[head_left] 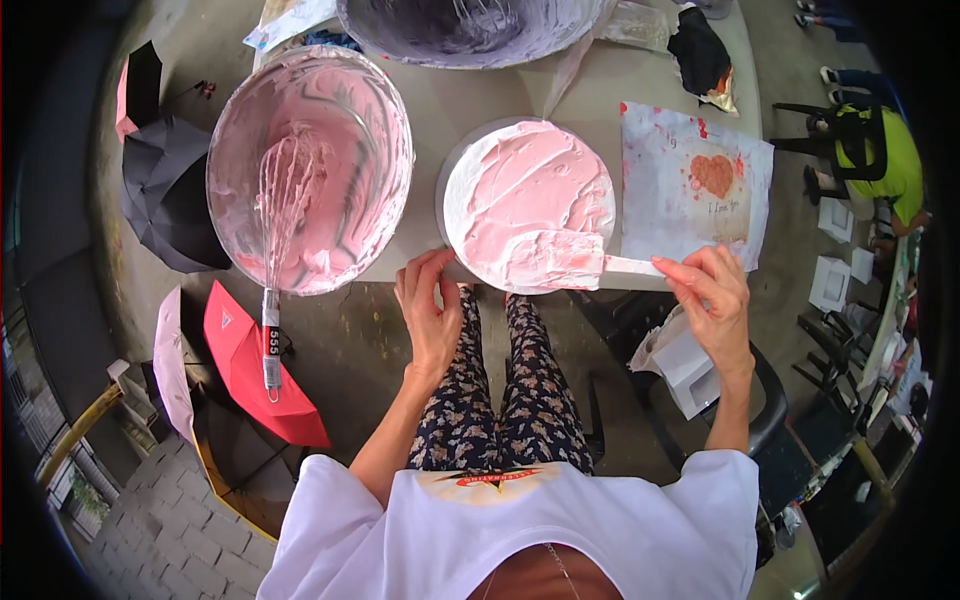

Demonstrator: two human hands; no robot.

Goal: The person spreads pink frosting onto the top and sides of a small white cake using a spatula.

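Observation:
A round cake [525, 190] coated in pink and white cream sits on a round board [454, 160] at the table's front edge. My right hand [712, 300] pinches the handle of a white spatula [630, 266], whose cream-covered blade lies on the front of the cake's top. My left hand [428, 312] has its fingers curled at the board's front-left edge, touching it. Left of the cake is a metal bowl [350, 170] of pink cream with a whisk [271, 320] resting in it.
Behind are a bowl of purple cream [410, 35] and a black item [700, 65]. A printed sheet [690, 140] lies right of the cake. Open umbrellas [255, 360] stand at left. A white box [690, 385] and chair [760, 400] are below right. Another person [890, 160] is at far right.

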